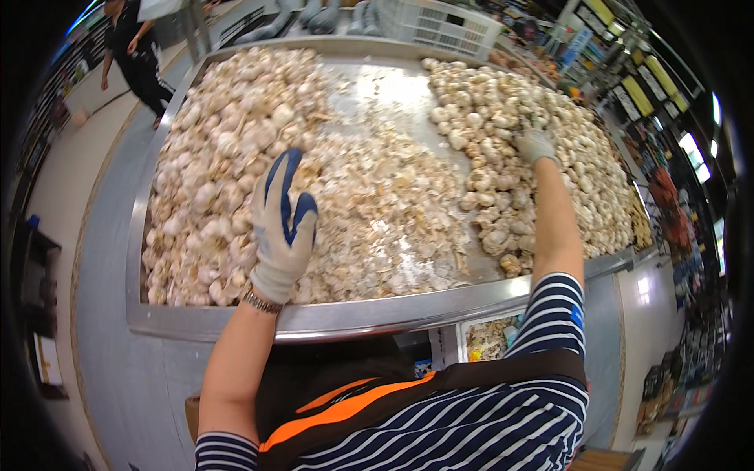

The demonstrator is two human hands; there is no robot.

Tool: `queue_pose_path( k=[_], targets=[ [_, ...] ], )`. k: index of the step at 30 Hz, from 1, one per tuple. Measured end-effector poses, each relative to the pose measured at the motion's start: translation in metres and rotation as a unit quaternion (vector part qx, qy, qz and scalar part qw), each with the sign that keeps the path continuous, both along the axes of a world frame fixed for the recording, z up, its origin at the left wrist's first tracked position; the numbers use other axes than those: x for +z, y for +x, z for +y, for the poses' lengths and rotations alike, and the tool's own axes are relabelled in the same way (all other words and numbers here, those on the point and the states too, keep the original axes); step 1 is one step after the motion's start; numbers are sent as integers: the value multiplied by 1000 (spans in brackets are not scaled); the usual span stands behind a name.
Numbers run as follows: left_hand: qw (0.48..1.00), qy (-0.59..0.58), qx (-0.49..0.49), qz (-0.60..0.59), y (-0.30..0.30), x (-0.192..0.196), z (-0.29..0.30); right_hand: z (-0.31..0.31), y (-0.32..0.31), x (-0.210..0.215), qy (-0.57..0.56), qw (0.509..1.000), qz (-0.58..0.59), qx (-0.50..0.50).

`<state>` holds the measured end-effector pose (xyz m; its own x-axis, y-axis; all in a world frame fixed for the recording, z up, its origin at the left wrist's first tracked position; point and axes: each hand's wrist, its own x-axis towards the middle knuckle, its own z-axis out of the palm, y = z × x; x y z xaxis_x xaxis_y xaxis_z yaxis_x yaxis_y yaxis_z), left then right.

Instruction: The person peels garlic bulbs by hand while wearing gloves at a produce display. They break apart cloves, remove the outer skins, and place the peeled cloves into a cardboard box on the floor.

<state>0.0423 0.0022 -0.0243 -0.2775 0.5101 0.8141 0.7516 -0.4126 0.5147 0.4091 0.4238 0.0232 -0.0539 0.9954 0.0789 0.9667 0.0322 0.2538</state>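
My left hand [281, 224], in a white glove with blue-coated fingers and palm, hovers at the inner edge of the left heap of garlic bulbs [206, 192]. Its thumb and fingers are apart, with nothing between them. Farther out, my right hand [537, 144] in a similar pale glove reaches onto the right garlic heap [585, 161]. Its fingers look stretched out over the bulbs, though the fingertips blend in with them. Loose garlic skins [385, 204] cover the metal between the two heaps, thickest toward me.
A raised rim [369, 312] borders the metal display table. Behind it stands a white plastic crate [441, 27]. Below the near edge sits an open bin [491, 339] with scraps. A person in dark clothes [135, 59] is at the far left, and shelves [628, 86] line the right.
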Motion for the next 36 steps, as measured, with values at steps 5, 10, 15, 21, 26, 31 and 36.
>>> queue_pose_path(
  k=[5,10,15,21,26,31,36],
  targets=[
    [996,51,-8,-73,-16,1,-6,-62,-71,15,186,979,2,78],
    [978,93,-47,-178,-22,0,-9,-160,-127,-15,29,813,345,468],
    [973,84,-35,-214,-28,5,-18,-294,-189,-7,-353,714,321,512],
    [972,83,-28,-219,-32,1,-13,-322,-213,-51,-582,529,368,495],
    [975,70,-15,-211,-33,0,-17,-317,-216,-32,-435,675,409,434],
    [969,63,-31,-235,-32,2,-18,-353,-223,-40,-588,530,359,495],
    [970,61,-26,-235,-35,1,-18,-327,-222,-41,-479,695,308,438]
  ],
)
